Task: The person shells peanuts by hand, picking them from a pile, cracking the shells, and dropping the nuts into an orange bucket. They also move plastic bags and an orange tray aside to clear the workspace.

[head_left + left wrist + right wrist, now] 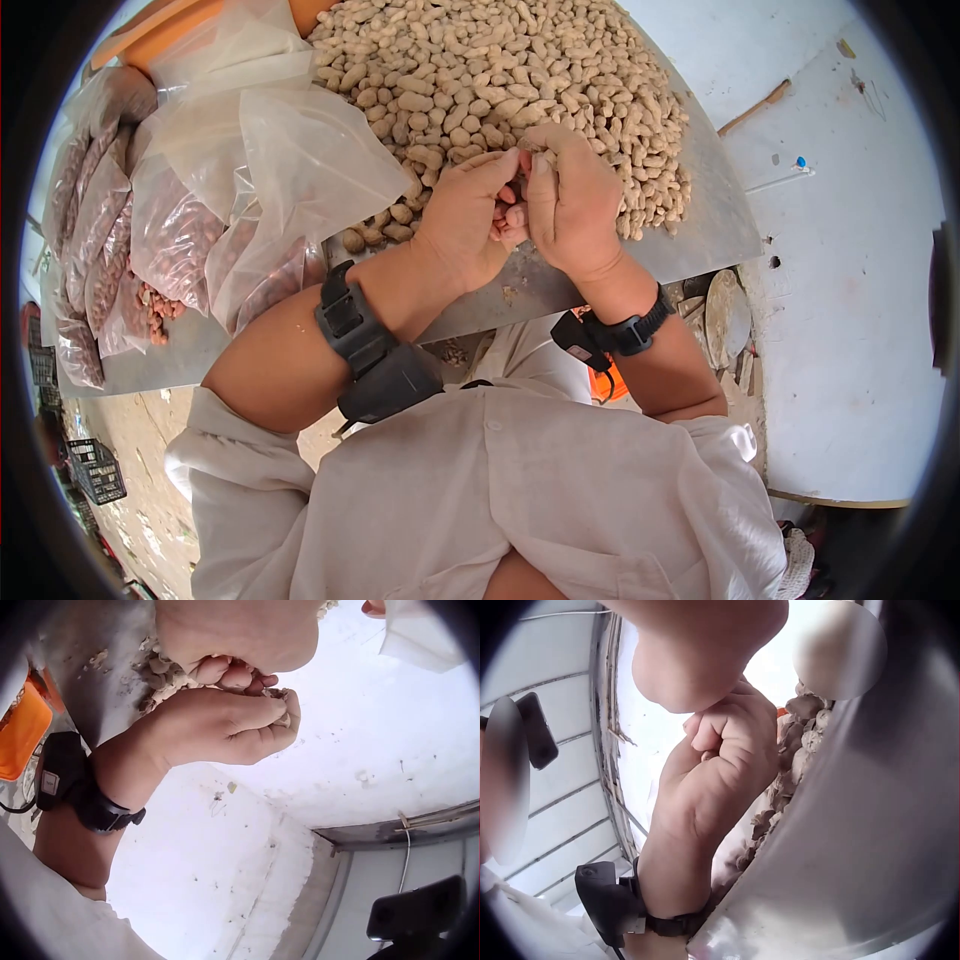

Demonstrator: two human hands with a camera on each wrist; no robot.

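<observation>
In the head view my left hand and right hand meet at the near edge of a large heap of unshelled peanuts. Fingers of both hands are curled, with the thumbs close together. The right hand pinches a peanut at its fingertips in the left wrist view, mostly covered by the fingers. My left hand has its fingers folded in toward the palm in the right wrist view. Reddish bits show between the hands; the left palm's contents are largely hidden.
Clear plastic bags of reddish kernels lie left of the heap, with loose kernels by them. The metal tabletop ends near my body. An orange container is below it, a white wall to the right.
</observation>
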